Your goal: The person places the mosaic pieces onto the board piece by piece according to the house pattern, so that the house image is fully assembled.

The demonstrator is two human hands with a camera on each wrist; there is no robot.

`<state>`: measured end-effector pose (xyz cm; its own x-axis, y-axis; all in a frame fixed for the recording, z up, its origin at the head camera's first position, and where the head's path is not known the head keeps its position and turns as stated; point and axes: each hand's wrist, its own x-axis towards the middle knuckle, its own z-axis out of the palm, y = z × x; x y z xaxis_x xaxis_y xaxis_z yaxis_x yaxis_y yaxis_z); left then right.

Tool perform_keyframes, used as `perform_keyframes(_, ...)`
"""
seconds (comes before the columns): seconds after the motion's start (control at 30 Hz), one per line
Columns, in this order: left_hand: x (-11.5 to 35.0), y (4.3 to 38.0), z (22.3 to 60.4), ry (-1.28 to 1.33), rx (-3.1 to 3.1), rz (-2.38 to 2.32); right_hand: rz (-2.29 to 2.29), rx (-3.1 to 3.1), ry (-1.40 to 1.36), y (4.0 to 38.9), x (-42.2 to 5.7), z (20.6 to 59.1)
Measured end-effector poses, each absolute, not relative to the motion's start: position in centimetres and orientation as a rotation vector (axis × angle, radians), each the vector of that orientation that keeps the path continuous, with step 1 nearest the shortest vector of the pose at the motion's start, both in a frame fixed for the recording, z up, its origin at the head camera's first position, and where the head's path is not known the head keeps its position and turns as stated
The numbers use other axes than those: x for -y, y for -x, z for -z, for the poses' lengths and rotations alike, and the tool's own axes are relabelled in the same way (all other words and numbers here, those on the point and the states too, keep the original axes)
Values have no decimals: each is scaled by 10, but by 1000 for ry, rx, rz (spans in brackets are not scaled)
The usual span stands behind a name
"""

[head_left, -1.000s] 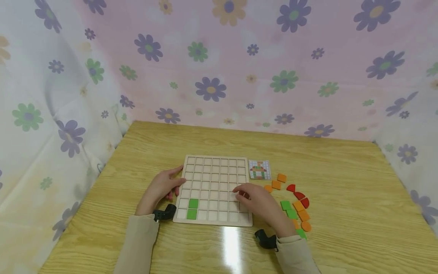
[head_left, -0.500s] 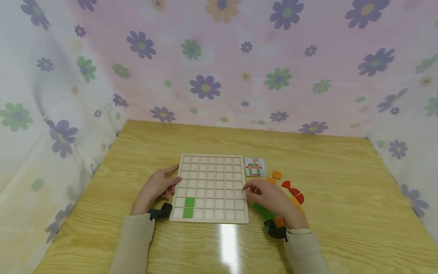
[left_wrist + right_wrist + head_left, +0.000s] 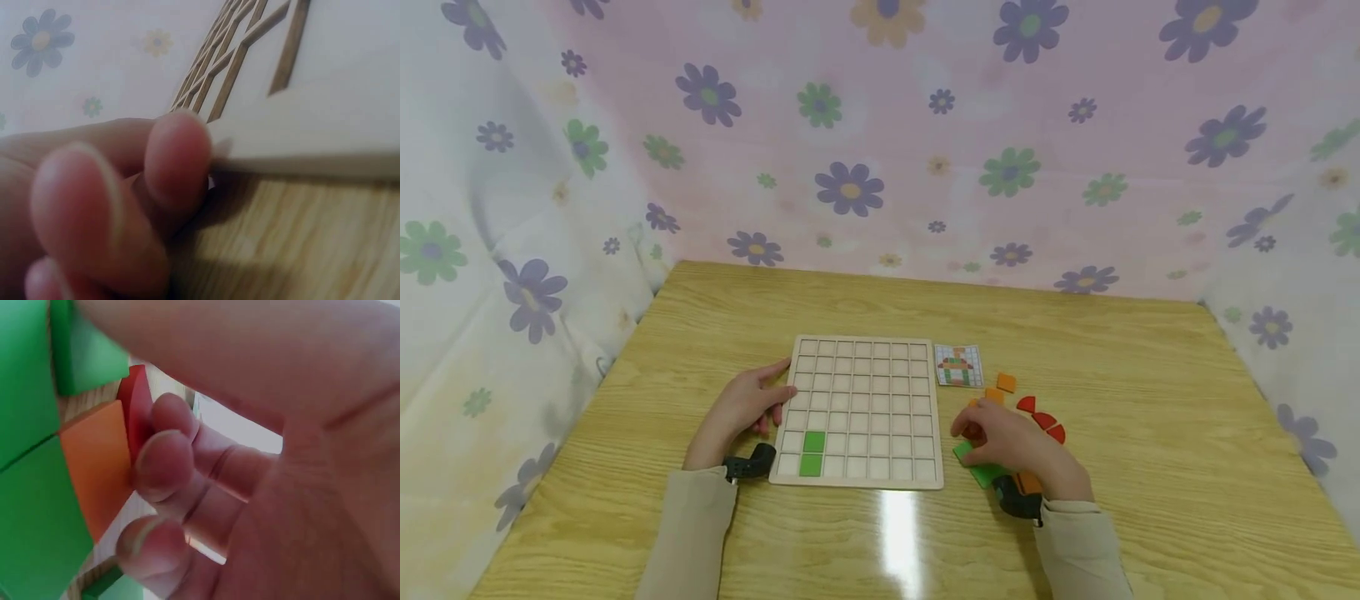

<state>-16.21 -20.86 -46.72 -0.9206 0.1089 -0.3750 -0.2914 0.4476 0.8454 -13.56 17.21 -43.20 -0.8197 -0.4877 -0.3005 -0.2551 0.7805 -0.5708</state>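
Note:
The pale wooden grid board (image 3: 861, 483) lies flat, with two green square tiles (image 3: 812, 452) in its lower left cells. At its left edge rests my left hand (image 3: 747, 408), thumb on the rim; the left wrist view shows a fingertip (image 3: 179, 150) against the board's side. My right hand (image 3: 1011, 437) is bent over the loose tiles right of the board, its thumb by a green tile (image 3: 987, 475). Close to its curled fingers (image 3: 165, 462) are a red piece (image 3: 135, 403) and an orange tile (image 3: 97, 462). Nothing shows gripped in it.
A small pattern card (image 3: 958, 367) lies at the board's upper right. Orange square tiles (image 3: 1006, 383) and red curved pieces (image 3: 1045, 421) are scattered right of it on the wooden table (image 3: 1150, 433). A flowered cloth (image 3: 910, 133) hangs behind.
My right hand has moved right, from over the board's right columns to the loose tiles. The left hand keeps its place at the board's edge. The head view has shifted slightly.

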Motion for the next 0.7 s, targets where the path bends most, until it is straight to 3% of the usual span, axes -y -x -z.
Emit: perform_keyframes(0.7,208,160,465,135,-2345,-1460,646,-2649,391,132,-163,431)
